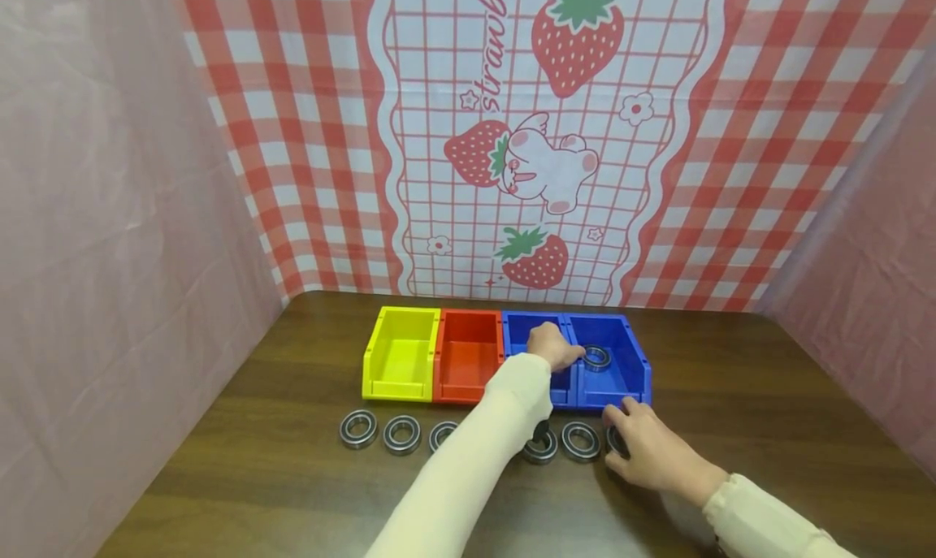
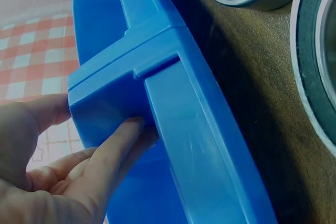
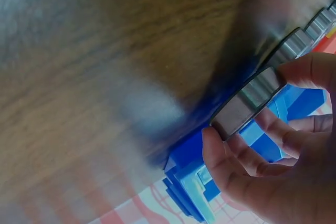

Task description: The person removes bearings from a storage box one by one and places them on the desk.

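My left hand [image 1: 553, 348] reaches over the left of two blue bins [image 1: 517, 335]. In the left wrist view, its fingers [image 2: 123, 135] reach inside that bin and the thumb lies across the dividing wall, pinching it. Inside the right blue bin [image 1: 621, 375], a ball bearing [image 1: 596, 358] lies near the left thumb. With thumb and fingertips, my right hand [image 1: 654, 448] grips the edge of another bearing [image 3: 247, 103] at the right end of the row, just in front of that bin; the hand partly covers it in the head view.
A red bin [image 1: 470, 363] and a yellow bin [image 1: 402, 363] adjoin the blue ones. Several bearings [image 1: 402, 434] lie in a row on the wooden table [image 1: 278, 428] in front, some partly behind the left sleeve [image 1: 468, 452]. Checked fabric [image 1: 314, 176] hangs behind.
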Demonstrator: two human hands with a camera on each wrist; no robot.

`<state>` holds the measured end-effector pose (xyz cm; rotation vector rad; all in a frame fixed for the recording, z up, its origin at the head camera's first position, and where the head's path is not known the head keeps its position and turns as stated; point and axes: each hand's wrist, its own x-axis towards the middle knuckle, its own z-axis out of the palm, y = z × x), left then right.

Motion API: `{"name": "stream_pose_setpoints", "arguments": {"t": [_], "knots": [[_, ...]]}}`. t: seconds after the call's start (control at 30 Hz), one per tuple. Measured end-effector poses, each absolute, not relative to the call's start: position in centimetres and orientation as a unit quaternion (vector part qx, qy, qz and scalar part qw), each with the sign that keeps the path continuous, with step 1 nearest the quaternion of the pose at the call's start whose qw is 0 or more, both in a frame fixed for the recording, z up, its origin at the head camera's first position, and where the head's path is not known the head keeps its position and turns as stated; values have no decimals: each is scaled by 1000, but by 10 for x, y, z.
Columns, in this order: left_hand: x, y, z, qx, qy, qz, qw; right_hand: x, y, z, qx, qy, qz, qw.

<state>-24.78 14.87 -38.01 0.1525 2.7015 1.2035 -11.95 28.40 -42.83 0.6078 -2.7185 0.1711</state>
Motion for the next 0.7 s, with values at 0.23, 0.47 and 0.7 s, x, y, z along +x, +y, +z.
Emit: {"name": "stream_pose_setpoints", "arguments": {"t": [0.23,0.47,0.7], "knots": [[-245,148,-378,54,908,406,86,-119,284,-431,220,-957,63,178],[-243,147,-378,55,905,411,91,-118,284,-434,208,-962,61,164],[-245,147,-379,55,902,418,91,-117,284,-433,199,-967,67,142]]}}
